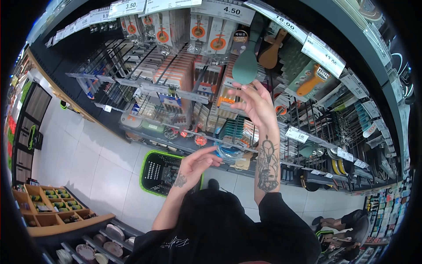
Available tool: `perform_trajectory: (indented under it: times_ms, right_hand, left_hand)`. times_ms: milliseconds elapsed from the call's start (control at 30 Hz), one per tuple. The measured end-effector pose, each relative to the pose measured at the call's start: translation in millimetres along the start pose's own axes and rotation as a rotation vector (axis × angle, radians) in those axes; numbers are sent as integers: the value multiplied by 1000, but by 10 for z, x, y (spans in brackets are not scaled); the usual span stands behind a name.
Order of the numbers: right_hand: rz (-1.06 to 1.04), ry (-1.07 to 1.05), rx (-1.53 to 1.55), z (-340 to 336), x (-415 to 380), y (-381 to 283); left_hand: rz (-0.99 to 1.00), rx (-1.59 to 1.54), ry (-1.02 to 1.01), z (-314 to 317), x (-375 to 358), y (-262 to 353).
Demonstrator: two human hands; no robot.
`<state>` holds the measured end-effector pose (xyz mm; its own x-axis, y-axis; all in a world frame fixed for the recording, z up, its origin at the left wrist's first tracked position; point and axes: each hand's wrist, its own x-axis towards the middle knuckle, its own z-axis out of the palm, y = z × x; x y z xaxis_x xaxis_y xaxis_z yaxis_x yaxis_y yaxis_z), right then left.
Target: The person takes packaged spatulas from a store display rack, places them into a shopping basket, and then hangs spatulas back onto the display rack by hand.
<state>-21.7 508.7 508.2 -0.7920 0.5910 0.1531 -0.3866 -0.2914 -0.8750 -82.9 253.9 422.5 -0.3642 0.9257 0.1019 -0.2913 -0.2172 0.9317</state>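
Grip, left hand (193, 168): open, fingers extended and slightly bent, holding nothing visible. Grip, right hand (257, 104): open, fingers spread, fingertips at the lower end of the green paddle (245, 67); whether they press on it cannot be told.

At left, a black basket with a green rim (143, 174) is on the tiled floor (103, 176), partly behind the left hand. Right of the basket, a clear blue item (231, 151) is at the lower front edge of the display rack (176, 91), near the left fingertips. The green paddle is at the rack's upper front edge, blade downward. Just beside it, to the right, is a brown paddle (273, 53). Farther right, an orange-handled tool (313, 82) is below the price labels (324, 55).
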Motion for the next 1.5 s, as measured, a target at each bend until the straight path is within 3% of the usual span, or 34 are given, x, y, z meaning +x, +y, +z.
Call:
perform_trajectory:
  times_ms: [600,800,867,933,967,1000,1067,1133,1200,1233,1300,1367,1400,1500]
  right_hand:
    - [21,80,198,-145,182,1]
    - [-68,-5,140,40,-260,2]
    - [73,-551,194,7,-479,176]
    - [321,-726,169,14,-709,528]
    - [557,-732,91,27,-813,738]
    - [628,-755,123,56,-887,1045]
    - [945,-495,-390,10,-1136,1790]
    - [920,-403,-1001,-633,-1665,2773]
    - [820,-1029,-1776,-1172,-2065,3226]
    - [839,-1062,-1776,-1122,-2138,3215]
    - [1313,-676,-1442,-971,-2201,3215]
    - [1245,-691,-1550,-897,-2314,3256]
    - [1152,-696,-1655,-884,-2392,3261]
    - [1065,-776,-1600,-879,-2574,3335]
  left_hand:
    - [-40,-9,89,-243,-171,-65]
    - [-86,-22,162,-496,-418,-284]
    - [-184,-34,189,-737,-600,-610]
    - [-276,-18,262,-1052,-859,-1123]
    - [-311,-1,311,-1291,-1060,-1502]
    - [-349,17,359,-1544,-1315,-1950]
    - [-511,-64,652,-1958,-2029,-2876]
    - [-851,31,1066,-2194,-3049,-3801]
    - [-1370,66,1345,-1979,-3750,-3653]
    - [-1408,-45,1322,-1875,-4006,-3561]
    - [-1454,-166,1298,-1729,-4363,-3373]
    - [-1177,-364,1156,-1546,-4654,-3235]
    - [-1199,-379,1151,-1467,-4829,-3267]
    - [-1386,-325,1156,-1341,-5115,-3367]
